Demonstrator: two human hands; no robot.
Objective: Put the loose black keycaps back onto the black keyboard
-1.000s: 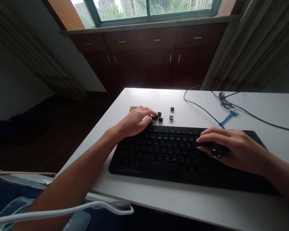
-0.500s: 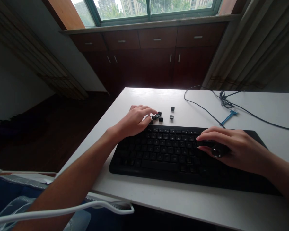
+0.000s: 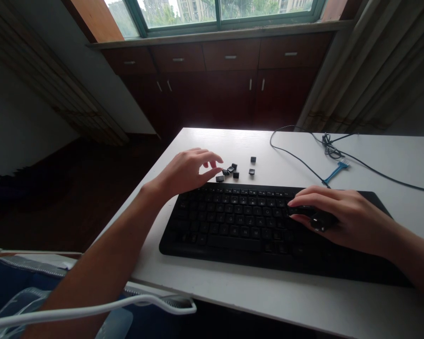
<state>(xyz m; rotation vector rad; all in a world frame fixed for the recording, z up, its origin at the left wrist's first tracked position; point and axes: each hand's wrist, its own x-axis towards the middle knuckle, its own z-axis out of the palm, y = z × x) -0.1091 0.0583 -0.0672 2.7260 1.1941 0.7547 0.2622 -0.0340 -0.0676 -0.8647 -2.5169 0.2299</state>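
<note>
Your left hand (image 3: 185, 170) hovers with fingers spread and empty beside the loose keycaps (image 3: 229, 172) behind the keyboard (image 3: 233, 221); pinch one cap squarely (your right hand (image 3: 334, 216) grips a dark tool (image 3: 320, 220)).

Counted on white table (image 3: 233, 292): one black keyboard (image 3: 240, 226); six loose black keycaps (image 3: 233, 170); one blue keycap puller (image 3: 334, 173); one dark cable (image 3: 304, 165); two hands.

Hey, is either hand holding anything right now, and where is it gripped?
The left hand holds nothing, fingers spread above loose keycaps. The right hand pinches a small dark object over the keyboard; the exact grip spot cannot be told.
</note>
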